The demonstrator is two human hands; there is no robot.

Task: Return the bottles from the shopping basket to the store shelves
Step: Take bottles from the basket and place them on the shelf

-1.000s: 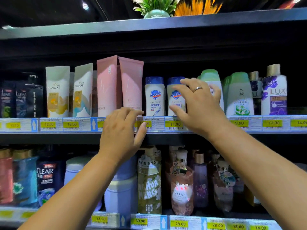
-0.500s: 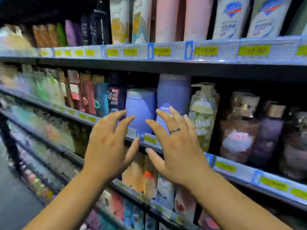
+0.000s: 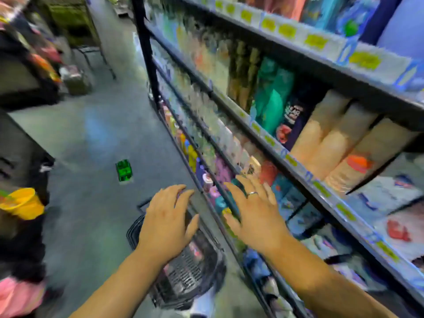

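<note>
Our left hand (image 3: 167, 221) and right hand (image 3: 254, 216) hover near six o'clock, fingers spread, holding nothing. Under our left hand the dark shopping basket (image 3: 183, 276) sits on the floor (image 3: 96, 138), just beside the foot of the shelves (image 3: 270, 143). What lies inside it is too blurred to tell. Our right hand is in front of a lower shelf edge. Bottles (image 3: 332, 145) fill the shelves toward three o'clock. Farther, at nine o'clock, a small green thing (image 3: 124, 170) lies on the floor.
</note>
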